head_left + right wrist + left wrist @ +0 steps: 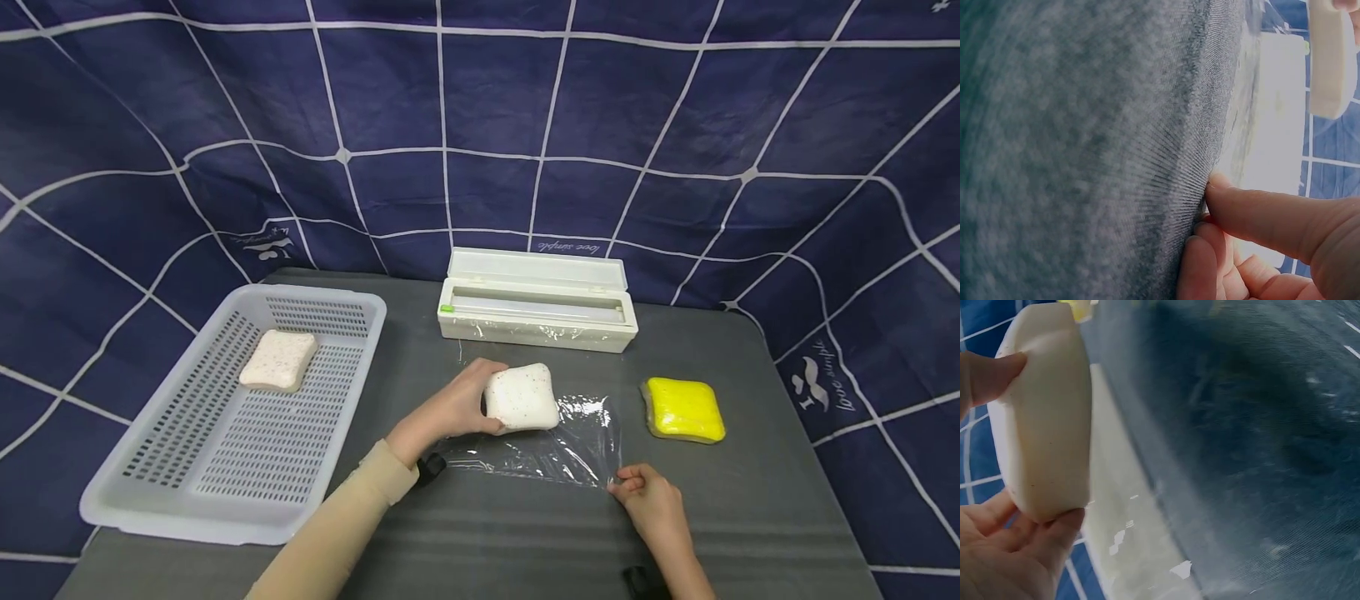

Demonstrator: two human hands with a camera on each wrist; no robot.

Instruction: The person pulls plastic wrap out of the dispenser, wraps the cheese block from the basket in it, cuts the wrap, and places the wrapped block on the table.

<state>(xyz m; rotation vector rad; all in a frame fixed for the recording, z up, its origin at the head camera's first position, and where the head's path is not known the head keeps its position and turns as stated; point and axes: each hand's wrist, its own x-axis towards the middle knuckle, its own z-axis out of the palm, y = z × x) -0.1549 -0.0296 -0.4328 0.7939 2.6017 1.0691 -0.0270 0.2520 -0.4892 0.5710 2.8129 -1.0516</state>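
My left hand (467, 400) grips a white speckled block (522, 397), shaped like a thick sponge with rounded corners, by its left side. In the left wrist view the thumb lies across one end of the white block (1047, 412) and the fingers hold the other. The block overlaps a sheet of clear plastic wrap (577, 450) spread on the dark table. At the sheet's near right corner, my right hand (651, 500) pinches the wrap between thumb and fingers. Only the block's edge shows in the right wrist view.
A white wrap dispenser box (536, 333) stands behind with its lid raised. To the right lies a shiny yellow block (684, 408). On the left, a white slotted basket (352, 400) contains a pale speckled block (279, 360). A navy gridded curtain (487, 108) surrounds the table.
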